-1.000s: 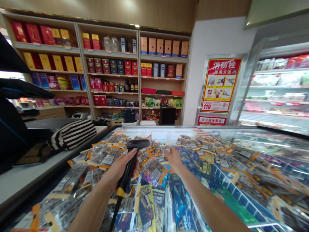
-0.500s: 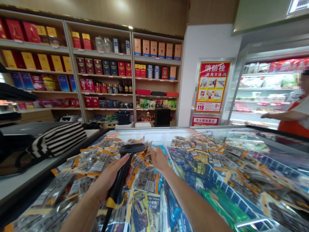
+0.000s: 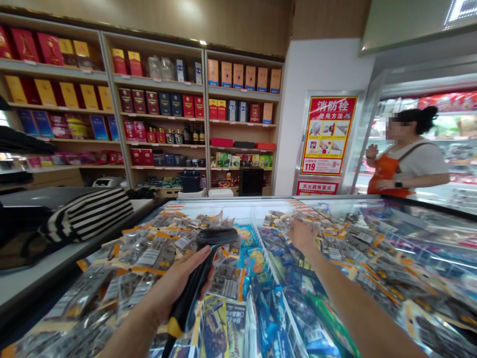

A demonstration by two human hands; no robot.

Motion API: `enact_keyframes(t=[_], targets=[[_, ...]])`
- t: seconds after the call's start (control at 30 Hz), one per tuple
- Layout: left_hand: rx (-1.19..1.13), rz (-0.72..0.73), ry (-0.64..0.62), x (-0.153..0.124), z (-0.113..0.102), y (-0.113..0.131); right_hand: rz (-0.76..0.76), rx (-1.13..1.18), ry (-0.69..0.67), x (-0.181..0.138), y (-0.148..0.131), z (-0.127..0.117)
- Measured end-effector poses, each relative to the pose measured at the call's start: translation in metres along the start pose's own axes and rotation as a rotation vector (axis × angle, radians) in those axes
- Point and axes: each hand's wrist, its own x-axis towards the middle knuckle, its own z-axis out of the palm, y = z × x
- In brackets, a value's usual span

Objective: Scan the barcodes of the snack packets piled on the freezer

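Observation:
My left hand (image 3: 182,281) is wrapped round the grip of a black barcode scanner (image 3: 194,278) with a yellow band near its cord. The scanner's head hangs over orange-edged clear packets (image 3: 149,256) in the left part of a chest freezer. My right hand (image 3: 303,236) reaches across the wire divider to a pile of similar packets (image 3: 278,219) near the far wall. Its fingers point down among the packets and are partly hidden, so I cannot tell if they grip one. Blue ice-cream packs (image 3: 257,261) lie between my hands.
A white wire divider (image 3: 274,268) splits the freezer, with more packets (image 3: 372,268) at the right. A striped bag (image 3: 89,214) lies on the counter at left. Shelves of boxes (image 3: 162,104) stand behind. A person in an orange apron (image 3: 387,171) is at the right.
My right hand has moved right, from the left packets across the divider to the right pile. The scanner has shifted slightly right. The person at right has come further into view.

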Motion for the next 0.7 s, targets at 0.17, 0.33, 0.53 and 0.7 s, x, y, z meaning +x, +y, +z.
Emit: enact_keyframes(t=[0.17, 0.33, 0.53, 0.7], targets=[[-0.044, 0.000, -0.058, -0.003, 0.002, 0.000, 0.069, 0.654, 0.022, -0.023, -0.004, 0.010], [-0.066, -0.056, -0.083, -0.006, 0.004, -0.001, 0.094, 1.222, -0.057, -0.054, -0.023, 0.012], [-0.053, -0.049, -0.148, -0.009, 0.004, -0.002, 0.052, 1.371, -0.101, -0.071, -0.042, 0.006], [-0.019, -0.020, -0.212, -0.010, 0.007, -0.004, 0.067, 1.420, -0.119, -0.074, -0.040, 0.007]])
